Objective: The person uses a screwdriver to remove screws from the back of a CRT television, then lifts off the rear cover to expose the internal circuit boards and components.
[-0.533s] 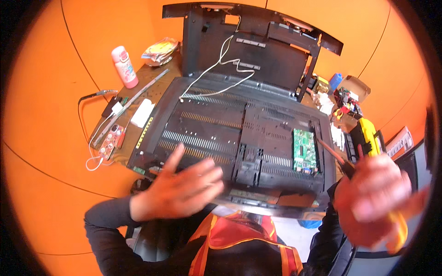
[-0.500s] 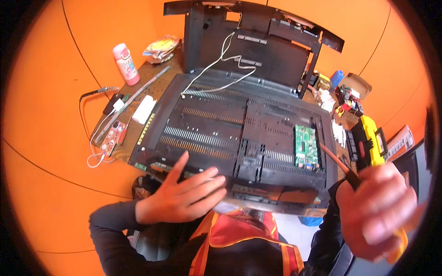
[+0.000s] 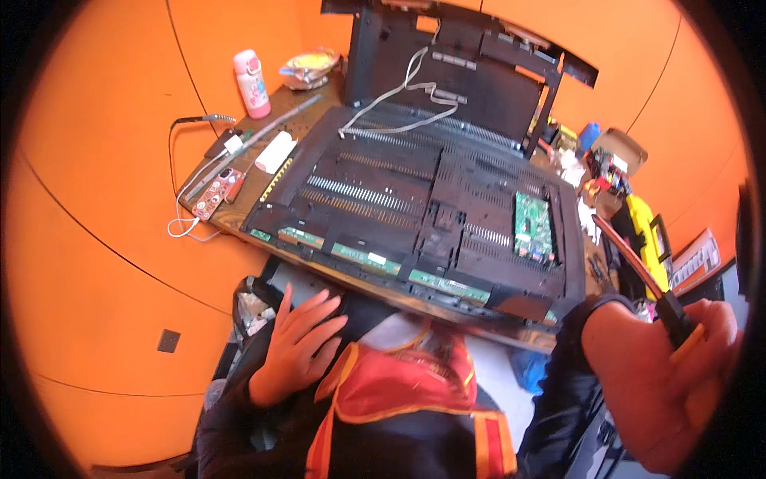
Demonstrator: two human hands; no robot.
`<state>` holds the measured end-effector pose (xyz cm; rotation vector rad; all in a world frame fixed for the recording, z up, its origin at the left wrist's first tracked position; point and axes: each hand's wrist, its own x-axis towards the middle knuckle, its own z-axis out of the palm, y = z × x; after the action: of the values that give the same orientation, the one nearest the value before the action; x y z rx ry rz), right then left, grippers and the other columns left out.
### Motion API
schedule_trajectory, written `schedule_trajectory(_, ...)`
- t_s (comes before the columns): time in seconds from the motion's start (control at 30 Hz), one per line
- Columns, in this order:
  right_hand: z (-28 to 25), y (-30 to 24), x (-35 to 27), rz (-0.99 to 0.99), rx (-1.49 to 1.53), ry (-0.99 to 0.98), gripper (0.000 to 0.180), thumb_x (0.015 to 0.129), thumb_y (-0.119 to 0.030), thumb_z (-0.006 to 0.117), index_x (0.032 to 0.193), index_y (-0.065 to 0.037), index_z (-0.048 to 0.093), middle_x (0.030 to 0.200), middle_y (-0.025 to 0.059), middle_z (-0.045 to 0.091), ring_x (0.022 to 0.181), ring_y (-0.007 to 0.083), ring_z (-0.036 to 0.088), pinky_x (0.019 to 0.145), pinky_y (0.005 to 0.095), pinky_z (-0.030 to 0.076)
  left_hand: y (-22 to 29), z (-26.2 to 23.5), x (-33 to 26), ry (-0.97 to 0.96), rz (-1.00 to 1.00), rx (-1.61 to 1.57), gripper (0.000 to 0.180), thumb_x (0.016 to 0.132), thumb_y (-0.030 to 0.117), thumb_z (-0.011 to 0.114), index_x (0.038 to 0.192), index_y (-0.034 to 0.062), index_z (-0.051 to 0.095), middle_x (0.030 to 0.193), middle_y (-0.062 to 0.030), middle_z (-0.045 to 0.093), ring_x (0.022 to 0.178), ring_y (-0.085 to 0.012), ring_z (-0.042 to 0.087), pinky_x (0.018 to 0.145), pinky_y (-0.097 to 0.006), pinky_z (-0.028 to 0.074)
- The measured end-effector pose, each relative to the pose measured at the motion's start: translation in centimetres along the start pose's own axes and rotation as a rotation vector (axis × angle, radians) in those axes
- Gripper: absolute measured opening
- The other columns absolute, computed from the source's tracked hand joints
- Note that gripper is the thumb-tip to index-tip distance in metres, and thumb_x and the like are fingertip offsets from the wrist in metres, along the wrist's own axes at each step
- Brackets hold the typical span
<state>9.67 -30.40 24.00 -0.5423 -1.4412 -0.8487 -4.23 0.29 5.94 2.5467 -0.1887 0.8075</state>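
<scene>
My right hand is closed round a screwdriver with a yellow-and-black handle, at the lower right. Its long shaft looks reddish and points up and left, apart from the panel. My left hand hangs with fingers spread in front of the table's near edge, holding nothing. Between and beyond my hands lies a large black slotted panel, like the back of a flat television. A green circuit board sits at its right side. Narrow green boards run along its near edge.
Behind the panel stands a black cover with a pale cable. At left are a pink bottle, a patterned phone and a white roll. A yellow tool and a cardboard box are at right.
My left hand has dropped from over the panel's near edge toward my lap, uncovering the narrow green boards. My right hand has shifted right with the screwdriver. The view has shifted.
</scene>
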Motion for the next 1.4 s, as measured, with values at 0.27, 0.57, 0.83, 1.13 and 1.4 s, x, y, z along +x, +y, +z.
schedule_trajectory(0.27,2.2,-2.1,0.0,-0.068,-0.041,-0.048,0.015,0.075,-0.023,0.048,0.071,-0.009,0.049,0.068,0.008,0.047,0.059,0.0164,0.045,0.056,0.0268,0.033,2.1,0.1,-3.4,0.117,-0.072,0.023,0.025,0.073,0.001,0.061,0.097,0.007,0.062,0.114,-0.0115,0.057,0.112,-0.0326,0.051,0.101,-0.06,0.024)
schedule_trajectory(0.57,-5.7,0.8,-3.0,0.089,-0.567,0.06,0.031,0.084,-0.033,0.041,0.086,-0.004,0.053,0.082,0.019,0.058,0.072,0.0278,0.058,0.064,0.0362,0.048,2.9,4.7,-1.3,0.097,-0.038,-0.106,0.024,0.074,0.0,0.059,0.097,0.0047,0.062,0.111,-0.0132,0.058,0.11,-0.0329,0.052,0.101,-0.058,0.026)
schedule_trajectory(0.83,-14.1,4.6,-14.4,0.556,-0.797,0.327,0.044,0.087,-0.045,0.036,0.081,-0.004,0.05,0.072,0.0086,0.046,0.061,0.0155,0.042,0.054,0.0273,0.033,0.5,7.3,5.3,0.032,0.009,-0.103,0.025,0.073,0.001,0.06,0.098,0.0029,0.061,0.113,-0.0131,0.057,0.111,-0.0321,0.051,0.101,-0.057,0.025)
schedule_trajectory(1.13,-12.5,3.7,-19.1,0.834,-1.055,0.545,0.062,0.088,-0.061,0.033,0.086,-0.003,0.055,0.073,0.0045,0.051,0.06,0.0119,0.044,0.056,0.0238,0.034,-3.3,9.8,11.1,-0.029,-0.129,-0.116,0.033,0.071,0.001,0.058,0.104,0.0038,0.06,0.117,-0.0142,0.054,0.114,-0.0336,0.049,0.102,-0.058,0.023)
schedule_trajectory(1.4,-11.5,7.9,-18.0,1.211,-1.159,-0.123,0.024,0.078,-0.011,0.064,0.099,0.001,0.061,0.089,0.0122,0.054,0.082,0.0203,0.053,0.072,0.0282,0.043,-5.2,12.6,12.2,-0.22,-0.236,0.098,0.052,0.07,0.022,0.061,0.119,0.0081,0.055,0.132,-0.019,0.042,0.125,-0.0411,0.033,0.103,-0.06,0.016)
